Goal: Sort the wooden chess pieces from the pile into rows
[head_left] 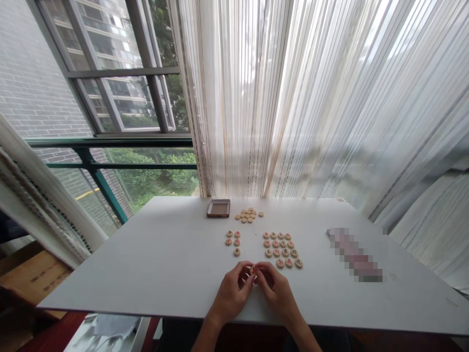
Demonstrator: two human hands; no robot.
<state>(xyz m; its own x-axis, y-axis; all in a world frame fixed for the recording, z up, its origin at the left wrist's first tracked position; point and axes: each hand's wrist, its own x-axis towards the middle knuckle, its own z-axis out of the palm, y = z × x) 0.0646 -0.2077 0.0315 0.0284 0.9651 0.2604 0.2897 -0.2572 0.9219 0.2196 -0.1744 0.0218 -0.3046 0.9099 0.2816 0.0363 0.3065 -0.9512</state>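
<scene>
A round xiangqi piece [253,270] with a red character is held up between both hands, just above the near part of the white table [164,264]. My left hand [233,287] pinches its left side with thumb and fingers, and my right hand [273,285] grips its right side. Beyond the left hand lies a small group of face-up pieces [237,242] with red or black characters. Past the right hand sits a larger block of face-up pieces [283,244] in rough rows. Farther back is a loose pile of pieces [250,213] showing no characters.
An open shallow box [219,215] stands at the table's back edge, left of the pile. A blurred-out oblong object [355,256] lies on the right side. Striped curtains [242,98] hang behind the table, and a cardboard box [34,278] is at lower left.
</scene>
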